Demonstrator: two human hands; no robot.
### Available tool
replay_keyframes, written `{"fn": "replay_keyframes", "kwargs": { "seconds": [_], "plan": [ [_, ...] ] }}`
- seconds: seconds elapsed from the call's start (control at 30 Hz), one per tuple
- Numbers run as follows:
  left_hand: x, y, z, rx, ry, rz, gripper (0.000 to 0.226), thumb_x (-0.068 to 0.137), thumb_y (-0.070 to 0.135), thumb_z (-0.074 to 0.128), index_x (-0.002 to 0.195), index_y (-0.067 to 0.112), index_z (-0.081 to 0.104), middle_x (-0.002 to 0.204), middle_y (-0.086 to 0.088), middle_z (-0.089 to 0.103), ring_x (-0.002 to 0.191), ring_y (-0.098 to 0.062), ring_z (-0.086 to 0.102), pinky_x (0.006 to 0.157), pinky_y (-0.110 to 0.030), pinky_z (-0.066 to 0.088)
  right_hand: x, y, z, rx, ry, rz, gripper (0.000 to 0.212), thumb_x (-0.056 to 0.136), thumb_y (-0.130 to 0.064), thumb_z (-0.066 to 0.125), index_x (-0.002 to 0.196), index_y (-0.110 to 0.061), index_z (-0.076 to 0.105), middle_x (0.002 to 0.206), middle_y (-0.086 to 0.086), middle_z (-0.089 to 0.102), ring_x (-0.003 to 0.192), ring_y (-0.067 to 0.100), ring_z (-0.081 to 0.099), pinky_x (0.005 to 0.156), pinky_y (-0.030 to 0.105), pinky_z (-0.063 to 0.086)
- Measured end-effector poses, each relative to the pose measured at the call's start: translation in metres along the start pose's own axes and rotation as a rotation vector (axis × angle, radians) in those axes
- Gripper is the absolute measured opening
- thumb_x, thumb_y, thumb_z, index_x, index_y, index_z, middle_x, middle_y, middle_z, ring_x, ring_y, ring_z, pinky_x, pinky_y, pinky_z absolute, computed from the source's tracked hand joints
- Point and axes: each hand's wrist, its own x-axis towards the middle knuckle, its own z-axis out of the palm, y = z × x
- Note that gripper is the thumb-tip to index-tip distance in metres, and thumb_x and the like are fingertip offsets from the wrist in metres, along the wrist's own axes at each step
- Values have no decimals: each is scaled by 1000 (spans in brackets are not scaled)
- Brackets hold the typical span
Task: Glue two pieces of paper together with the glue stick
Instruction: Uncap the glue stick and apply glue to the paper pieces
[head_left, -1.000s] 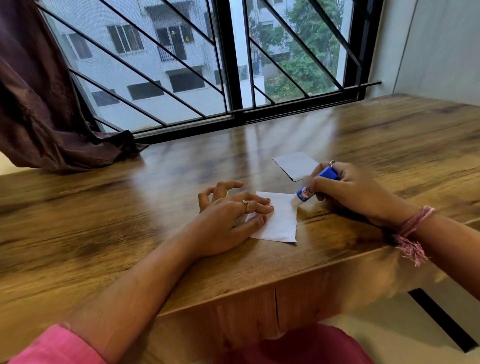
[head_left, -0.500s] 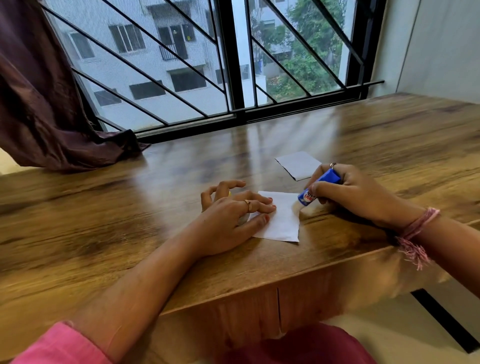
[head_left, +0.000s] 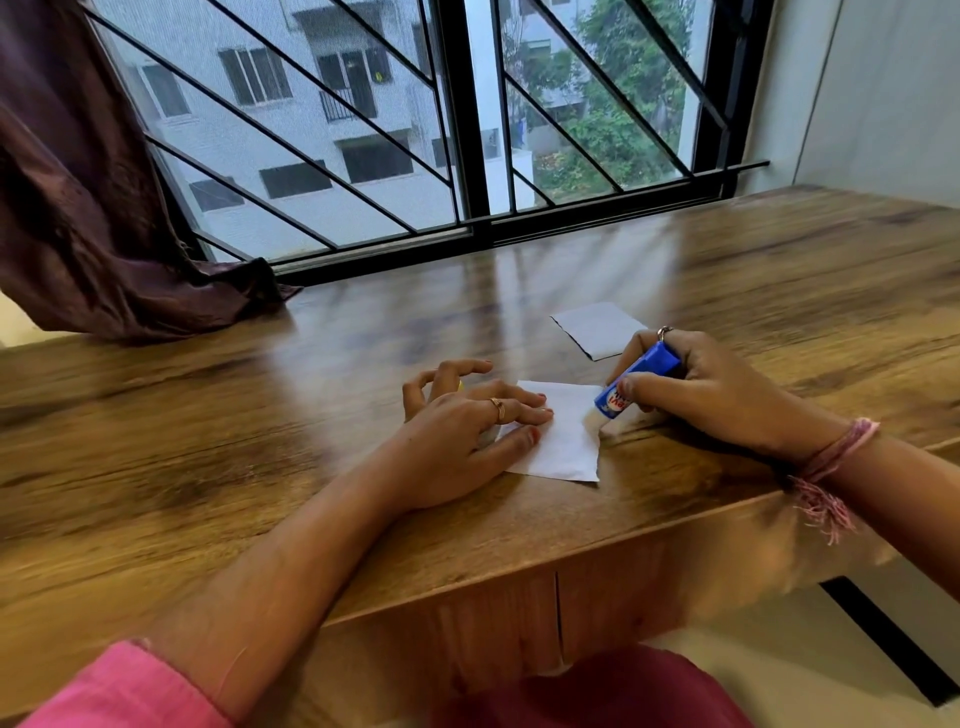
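Note:
A white piece of paper (head_left: 566, 441) lies flat near the front edge of the wooden table (head_left: 260, 415). My left hand (head_left: 467, 421) rests on its left part, fingers spread and pressing it down. My right hand (head_left: 696, 389) grips a blue glue stick (head_left: 634, 382), tilted, with its lower end touching the paper's right edge. A second white piece of paper (head_left: 597, 327) lies flat just behind my right hand, apart from the first. A small yellowish bit shows under my left fingers; I cannot tell what it is.
A barred window (head_left: 467, 156) runs along the table's far edge. A dark purple curtain (head_left: 78, 208) drapes onto the table's far left corner. A white wall (head_left: 883, 104) stands at the right. The table's front edge (head_left: 519, 571) is close below the paper.
The glue stick's lower end has shifted slightly along the paper's right edge. My left hand has stayed pressed on the paper.

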Motion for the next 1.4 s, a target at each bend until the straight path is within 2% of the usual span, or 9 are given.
{"fn": "replay_keyframes", "kwargs": {
  "seconds": [0.13, 0.2, 0.53, 0.67, 0.73, 1.03, 1.13, 1.3, 1.4],
  "plan": [
    [0, 0, 0, -3, 4, 4, 40, 88, 53, 34, 120, 47, 58, 132, 32, 48, 135, -4, 17, 90, -22, 3, -3, -3, 2, -42, -56, -51, 7, 75, -23, 62, 77, -18, 65, 71, 19, 63, 60, 22, 52, 58, 30, 39],
    [0, 0, 0, -4, 0, 7, 40, 88, 53, 34, 120, 46, 58, 133, 31, 48, 134, -4, 17, 90, -22, 3, -2, -4, 1, -44, -41, -59, 7, 75, -23, 61, 77, -18, 65, 72, 23, 62, 60, 24, 51, 58, 31, 39],
    [1, -1, 1, 6, 4, 4, 38, 88, 53, 36, 119, 48, 57, 131, 33, 48, 128, 2, 15, 89, -20, 2, -3, -5, 1, -53, -47, -72, 6, 75, -21, 60, 78, -17, 65, 70, 15, 64, 59, 14, 52, 59, 30, 40],
    [0, -2, 1, 3, -5, 11, 38, 89, 53, 35, 121, 48, 56, 132, 32, 47, 122, 9, 13, 88, -19, 1, -5, -6, 2, -39, -88, -86, 12, 73, -29, 62, 78, -19, 64, 74, 25, 62, 64, 38, 53, 58, 42, 43],
    [0, -2, 1, 7, -2, 11, 39, 88, 52, 35, 121, 48, 56, 132, 32, 47, 125, 6, 14, 88, -19, 1, -5, -7, 2, -39, -84, -96, 18, 71, -35, 60, 78, -19, 65, 75, 25, 63, 66, 41, 54, 59, 44, 44],
    [0, 0, -1, 7, -20, 13, 40, 88, 51, 34, 122, 46, 56, 134, 31, 46, 132, -1, 16, 87, -19, 2, -6, -8, 2, -14, -121, -107, 6, 76, -15, 59, 78, -16, 64, 72, 24, 61, 61, 34, 53, 57, 39, 41],
    [0, 0, -1, 9, -22, 16, 36, 92, 49, 39, 123, 45, 56, 135, 29, 46, 132, -2, 16, 86, -18, 2, -6, -9, 3, -12, -113, -116, 7, 76, -20, 61, 80, -16, 64, 73, 26, 61, 64, 41, 53, 58, 47, 43],
    [1, 0, -1, 9, -25, 15, 36, 92, 49, 38, 123, 44, 56, 135, 29, 46, 128, 2, 16, 85, -18, 2, -8, -10, 3, -2, -151, -118, 21, 71, -36, 58, 80, -18, 64, 69, 18, 61, 58, 20, 51, 57, 32, 40],
    [0, 1, -1, 5, -20, 8, 41, 88, 51, 35, 122, 45, 57, 134, 30, 46, 129, 1, 16, 86, -20, 3, -8, -11, 3, -4, -138, -123, 20, 73, -37, 59, 81, -20, 64, 72, 22, 61, 61, 35, 52, 55, 38, 41]
  ]
}}
